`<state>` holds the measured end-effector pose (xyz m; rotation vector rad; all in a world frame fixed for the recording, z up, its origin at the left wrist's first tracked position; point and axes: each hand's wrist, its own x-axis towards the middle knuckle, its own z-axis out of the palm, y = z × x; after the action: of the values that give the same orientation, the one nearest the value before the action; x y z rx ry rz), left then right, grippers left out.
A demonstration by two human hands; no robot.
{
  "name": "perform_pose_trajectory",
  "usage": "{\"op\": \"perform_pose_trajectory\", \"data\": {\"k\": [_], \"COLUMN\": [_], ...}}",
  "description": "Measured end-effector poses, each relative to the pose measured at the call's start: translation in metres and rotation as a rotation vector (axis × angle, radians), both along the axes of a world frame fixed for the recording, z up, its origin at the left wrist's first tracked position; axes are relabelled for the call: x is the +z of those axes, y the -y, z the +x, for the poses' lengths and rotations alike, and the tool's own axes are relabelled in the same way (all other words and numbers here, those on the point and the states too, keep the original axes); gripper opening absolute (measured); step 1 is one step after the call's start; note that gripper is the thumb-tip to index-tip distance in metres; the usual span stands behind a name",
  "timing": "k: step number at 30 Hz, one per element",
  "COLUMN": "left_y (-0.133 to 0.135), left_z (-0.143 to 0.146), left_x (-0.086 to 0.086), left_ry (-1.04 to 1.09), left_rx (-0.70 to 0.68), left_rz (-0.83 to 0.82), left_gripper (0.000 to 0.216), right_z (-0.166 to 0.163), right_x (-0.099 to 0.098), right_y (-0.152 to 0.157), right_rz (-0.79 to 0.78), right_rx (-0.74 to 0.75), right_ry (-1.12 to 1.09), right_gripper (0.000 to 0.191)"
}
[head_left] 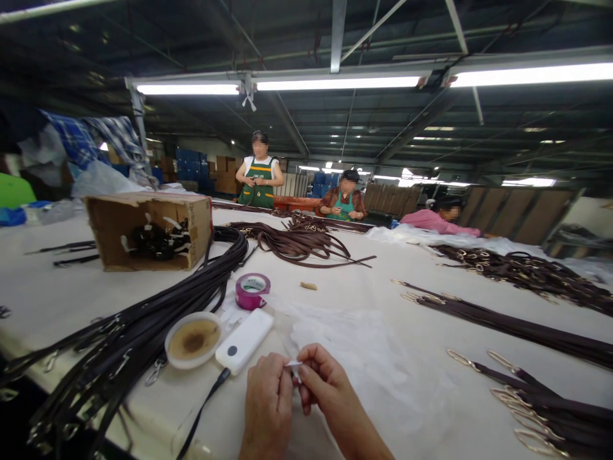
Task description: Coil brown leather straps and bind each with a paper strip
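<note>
Head view shows our two hands meeting low at the near edge of the table (364,275). Our left hand (266,395) and our right hand (322,378) both pinch a small white piece (293,365) between thumb and fingertips, the fingers curled in around it; we cannot tell what the piece is. It sits just above the cloth-covered surface, over a sheet of thin clear plastic (368,345) that spreads toward the middle.

Just left of our hands lies a white flat device (244,340) with a dark strap trailing off the near edge. Touching its left side is a shallow white dish (193,340) with brown residue. Behind them stands a roll of purple tape (252,291). A thick bundle of dark straps (158,319) runs from the near left corner toward an open cardboard box (149,229) lying on its side. More dark straps with metal clips (531,393) lie along the right edge, and brown straps (301,243) are heaped near the middle.

At the far edge we see three other people (258,176) at work.
</note>
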<state>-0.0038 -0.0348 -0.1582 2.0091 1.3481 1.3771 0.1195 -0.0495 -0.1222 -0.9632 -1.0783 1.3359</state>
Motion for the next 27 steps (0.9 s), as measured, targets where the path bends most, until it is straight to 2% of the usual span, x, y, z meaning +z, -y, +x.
{"op": "perform_pose_trajectory", "data": {"k": [7,13,18,23,27], "left_y": [0.0,-0.001,-0.003,-0.001,0.0], "left_z": [0.0,0.003,0.002,0.0,-0.002], "left_x": [-0.005,-0.008,-0.012,-0.001,0.01], "left_ry": [0.001,-0.029,-0.078,-0.124,-0.187], "left_rx": [0.018,0.013,-0.001,-0.021,-0.048], "left_rz": [0.057,0.168,0.203,0.267,0.295], "left_gripper": [0.03,0.03,0.028,0.027,0.027], "right_z": [0.003,0.003,0.012,0.02,0.018], "right_x": [-0.002,-0.005,0.009,0.028,0.026], "right_y": [0.002,0.002,0.0,-0.002,-0.005], "right_rz": [-0.001,-0.026,-0.142,-0.251,-0.187], "right_rx": [0.027,-0.014,0.044,0.086,0.078], "right_ry": [-0.007,0.006,0.039,0.102,0.304], "right_gripper": [0.043,0.051,0.058,0.051,0.041]}}
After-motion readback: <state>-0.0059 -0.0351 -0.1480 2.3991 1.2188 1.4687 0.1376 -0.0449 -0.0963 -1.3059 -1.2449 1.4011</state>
